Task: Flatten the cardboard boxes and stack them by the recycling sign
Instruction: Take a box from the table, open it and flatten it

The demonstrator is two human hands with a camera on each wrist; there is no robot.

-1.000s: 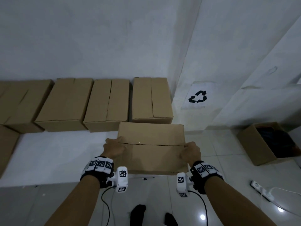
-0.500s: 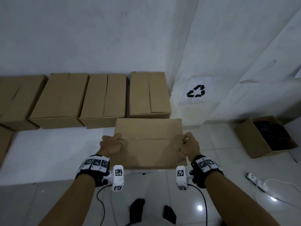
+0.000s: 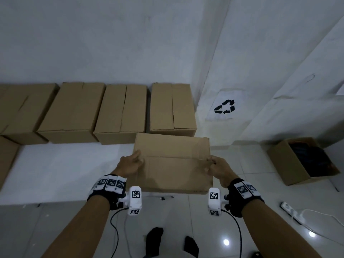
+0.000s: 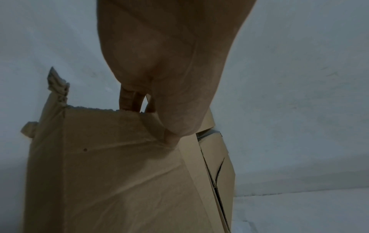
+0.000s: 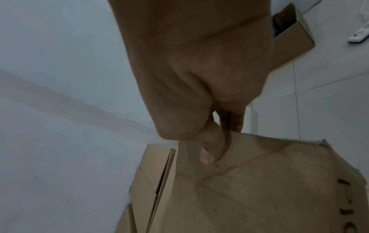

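Both hands, left hand and right hand, pinch the flattened box.

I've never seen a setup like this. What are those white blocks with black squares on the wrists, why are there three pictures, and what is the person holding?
No robot here: a person wears three cameras. The big picture comes from a head camera looking down at both arms. The white blocks with patterned squares are wrist cameras; each looks along its hand, giving the two close-ups.

The left hand and right hand each grip one side edge of a flattened cardboard box, thumbs on top, holding it above the floor.

Along the wall stands a row of closed boxes. A recycling sign hangs on the wall to the right. An open box with dark contents and a white power strip sit on the tiled floor.
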